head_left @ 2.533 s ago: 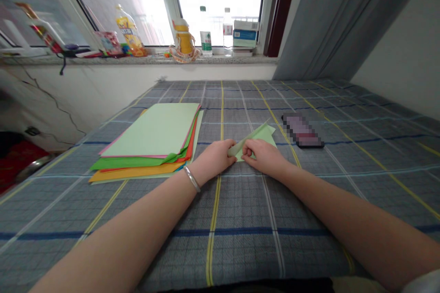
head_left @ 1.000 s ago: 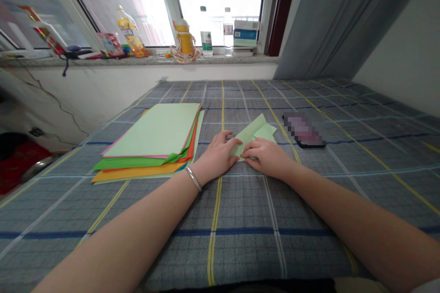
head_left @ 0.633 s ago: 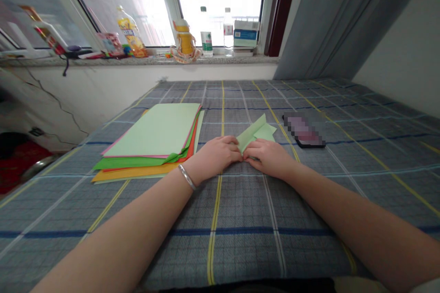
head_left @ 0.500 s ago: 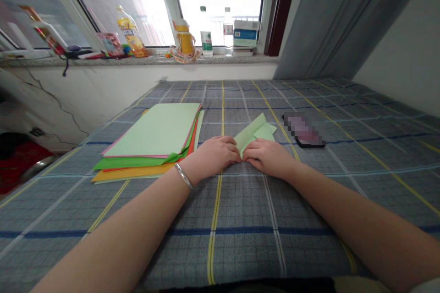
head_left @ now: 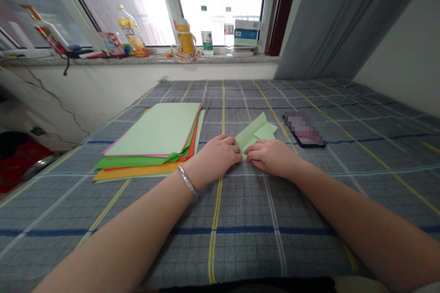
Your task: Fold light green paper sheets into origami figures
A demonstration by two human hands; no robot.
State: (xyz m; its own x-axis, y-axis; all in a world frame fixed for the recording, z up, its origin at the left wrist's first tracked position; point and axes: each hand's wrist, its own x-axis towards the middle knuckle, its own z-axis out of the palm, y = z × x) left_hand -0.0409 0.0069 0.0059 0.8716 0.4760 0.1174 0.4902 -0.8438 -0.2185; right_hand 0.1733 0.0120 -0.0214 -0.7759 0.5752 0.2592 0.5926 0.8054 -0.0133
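Left hand: the left hand (head_left: 216, 156) lies half-curled at the lower left edge of the folded pale green paper (head_left: 252, 135), fingertips against it; a silver bangle (head_left: 187, 179) circles the wrist. Whether it pinches or only presses cannot be told.

Right hand: the right hand (head_left: 273, 158) lies almost flat, fingers over the paper's lower corner, and nearly meets the left hand. Its grip is just as hard to tell.

Paper: folded into a pointed shape, it rests on a plaid bedsheet (head_left: 240, 206), its tip angled up and away from the person.

Beside it: to the left, a stack of colored paper (head_left: 151, 130) — pale green on top, then pink, green, orange and yellow edges. To the right, a phone (head_left: 305, 130), pixelated, lies apart from the paper.

Windowsill: a bottle of yellow-orange drink (head_left: 132, 36), a yellow bottle (head_left: 185, 37), a green-labeled bottle (head_left: 206, 39), a clear plastic bottle (head_left: 228, 32) and a blue-and-white box (head_left: 246, 27). Their labels are too small to read.
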